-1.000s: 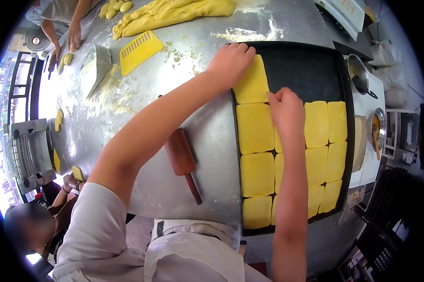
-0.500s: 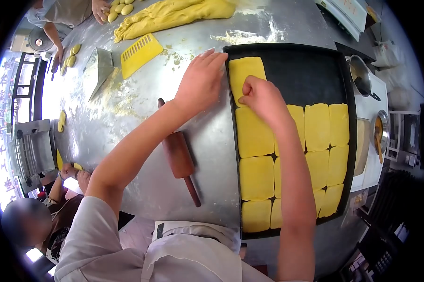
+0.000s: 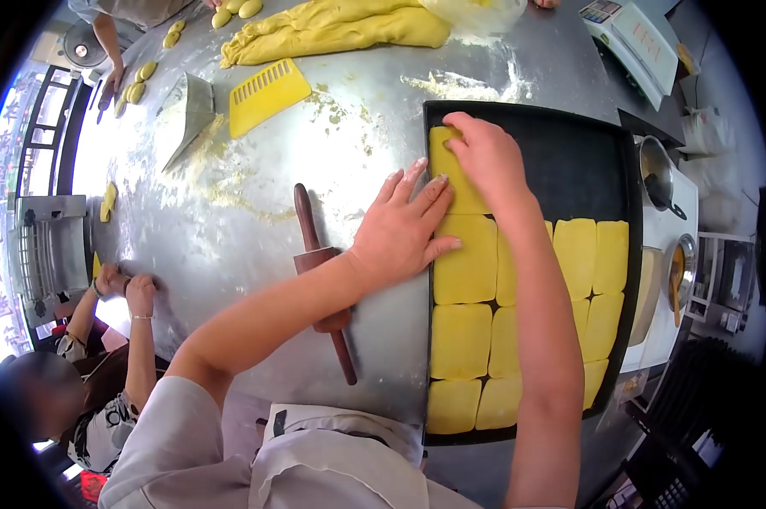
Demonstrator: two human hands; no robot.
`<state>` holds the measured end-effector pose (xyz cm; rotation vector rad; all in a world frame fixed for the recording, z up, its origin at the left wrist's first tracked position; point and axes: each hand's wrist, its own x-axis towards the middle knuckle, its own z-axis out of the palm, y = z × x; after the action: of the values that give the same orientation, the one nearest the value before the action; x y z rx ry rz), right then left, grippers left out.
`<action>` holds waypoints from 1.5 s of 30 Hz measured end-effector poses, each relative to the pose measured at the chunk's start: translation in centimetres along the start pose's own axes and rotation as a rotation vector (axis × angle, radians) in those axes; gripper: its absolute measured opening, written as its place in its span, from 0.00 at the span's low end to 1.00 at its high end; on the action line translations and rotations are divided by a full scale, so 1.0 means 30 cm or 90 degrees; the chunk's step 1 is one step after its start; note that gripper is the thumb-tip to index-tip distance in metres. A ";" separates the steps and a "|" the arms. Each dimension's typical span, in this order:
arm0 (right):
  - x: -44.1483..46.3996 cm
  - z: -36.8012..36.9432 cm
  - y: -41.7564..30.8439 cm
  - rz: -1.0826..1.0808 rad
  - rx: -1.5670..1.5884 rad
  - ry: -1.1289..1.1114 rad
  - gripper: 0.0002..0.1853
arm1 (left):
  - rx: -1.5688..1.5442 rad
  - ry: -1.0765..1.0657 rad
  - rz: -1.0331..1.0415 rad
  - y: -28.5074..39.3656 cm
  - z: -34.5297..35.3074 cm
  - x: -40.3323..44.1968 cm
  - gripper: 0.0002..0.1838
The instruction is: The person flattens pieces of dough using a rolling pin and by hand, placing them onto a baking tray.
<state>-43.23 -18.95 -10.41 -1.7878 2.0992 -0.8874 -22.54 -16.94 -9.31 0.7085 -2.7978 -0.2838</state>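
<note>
A black baking tray [image 3: 569,161] holds rows of flat yellow dough sheets [image 3: 576,254], some hidden beneath my right forearm. My right hand [image 3: 491,159] is curled at the far-left dough sheet [image 3: 459,191], thumb and fingertips at its far edge. Fingers apart, my left hand [image 3: 404,222] reaches over the tray's left rim, with its fingertips by the dough. Under my left forearm lies a wooden rolling pin [image 3: 305,212] on the metal table.
A yellow scraper [image 3: 268,97], a metal scoop [image 3: 187,119] and a long dough mass [image 3: 340,25] lie across the floury table [image 3: 255,195]. A scale [image 3: 633,51] and bowls [image 3: 654,174] stand right. Co-workers' hands [image 3: 128,288] work at the left and far edges.
My left hand has come nearer along the tray's rim and spread its fingers. My right hand has moved to the dough sheet's far edge. The view has shifted slightly.
</note>
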 end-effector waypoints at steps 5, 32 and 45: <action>0.062 0.021 -0.005 0.059 -0.034 -0.112 0.13 | 0.022 -0.036 -0.078 0.054 0.018 0.000 0.38; -0.247 -0.115 0.064 0.183 0.280 0.226 0.11 | 0.016 -0.046 0.003 -0.043 0.072 0.233 0.49; -0.776 -0.252 -0.149 0.436 0.500 0.231 0.10 | 0.067 -0.145 0.132 -0.055 -0.004 0.125 0.48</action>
<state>-38.66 5.17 -6.43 -0.5009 1.9027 -1.5680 -24.96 -20.22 -8.90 0.4250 -3.0915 -0.1907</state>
